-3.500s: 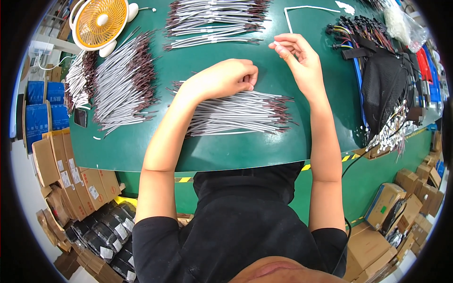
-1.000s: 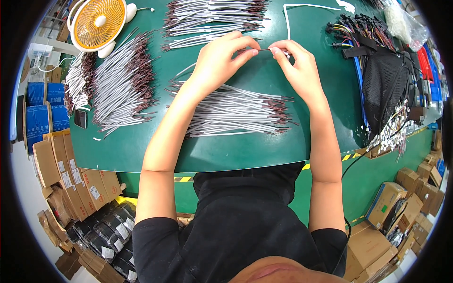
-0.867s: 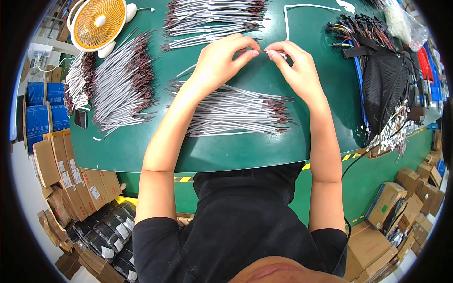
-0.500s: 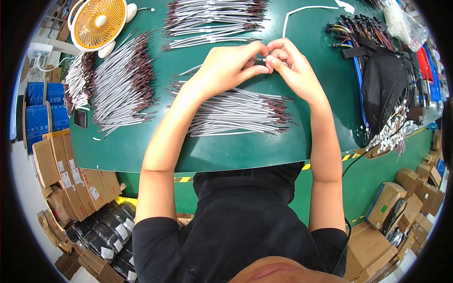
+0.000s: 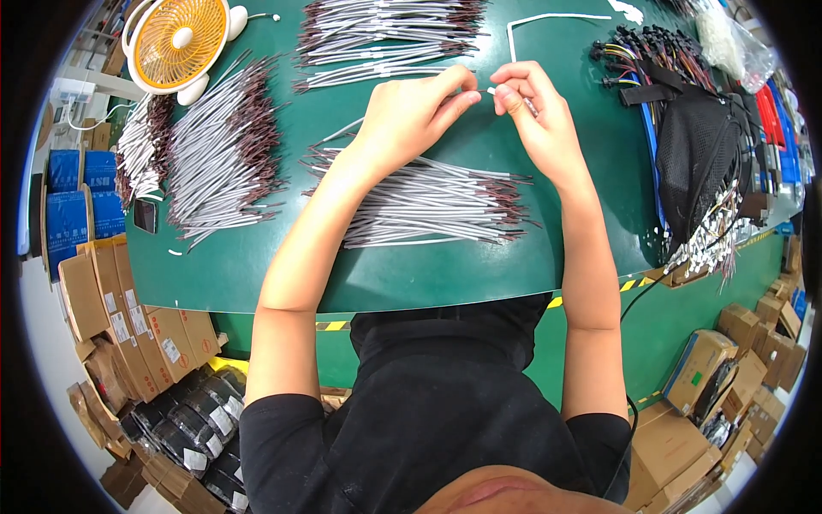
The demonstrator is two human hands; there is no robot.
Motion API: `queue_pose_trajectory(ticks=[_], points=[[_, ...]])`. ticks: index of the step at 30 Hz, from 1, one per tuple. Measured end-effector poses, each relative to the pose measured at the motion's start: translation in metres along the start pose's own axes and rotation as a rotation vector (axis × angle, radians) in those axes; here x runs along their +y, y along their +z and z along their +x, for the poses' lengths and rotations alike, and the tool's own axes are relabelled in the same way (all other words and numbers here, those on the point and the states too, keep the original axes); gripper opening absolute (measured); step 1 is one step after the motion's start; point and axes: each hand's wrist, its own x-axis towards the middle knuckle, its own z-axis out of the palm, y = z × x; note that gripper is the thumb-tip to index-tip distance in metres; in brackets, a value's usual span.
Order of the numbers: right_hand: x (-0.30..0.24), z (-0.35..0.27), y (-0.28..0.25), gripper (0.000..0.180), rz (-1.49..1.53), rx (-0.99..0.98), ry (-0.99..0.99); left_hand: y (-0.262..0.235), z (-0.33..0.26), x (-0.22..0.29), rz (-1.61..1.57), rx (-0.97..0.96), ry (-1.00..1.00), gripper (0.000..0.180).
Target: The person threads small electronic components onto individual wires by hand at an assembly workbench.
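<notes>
My left hand point(image 5: 411, 116) pinches a thin dark wire point(image 5: 482, 92) between thumb and forefinger. Just across from it, my right hand point(image 5: 535, 116) is closed, with a small white piece point(image 5: 491, 90) like a bit of sleeve at its fingertips. The wire reaches toward that piece; whether they join is too small to tell. Beneath my wrists lies a pile of grey cables point(image 5: 428, 206) with brown wire ends. One grey cable point(image 5: 341, 131) sticks out by my left wrist, its other end hidden by the hand. Beyond my right hand rests a bent white tube point(image 5: 511, 41).
More cable bundles lie at the far middle point(image 5: 390, 38) and left point(image 5: 223, 154) of the green table point(image 5: 411, 287). A yellow fan point(image 5: 181, 43) and a phone point(image 5: 145, 216) are on the left. At right sit a black mesh bag point(image 5: 702, 163) and black-tipped wires point(image 5: 655, 51).
My hands have drawn slightly apart and moved a little away from me. The wire and white piece now show between them. The bent white tube has shifted slightly left.
</notes>
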Motion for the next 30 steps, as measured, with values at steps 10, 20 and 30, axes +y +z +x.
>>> queue_pose_trajectory(ticks=[10,20,30], points=[[0.0,-0.0003,-0.0062,0.014,0.001,-0.019,-0.012,-0.0056,0.002,-0.0017,-0.045,0.025,0.026,0.018],[-0.004,0.0,-0.0056,0.019,-0.065,-0.024,-0.011,-0.0087,0.0031,-0.0044,-0.052,-0.016,-0.017,0.018],[-0.0031,0.0005,-0.0061,0.02,-0.11,-0.007,-0.022,-0.0068,0.0026,-0.0054,-0.064,-0.016,-0.015,0.018]])
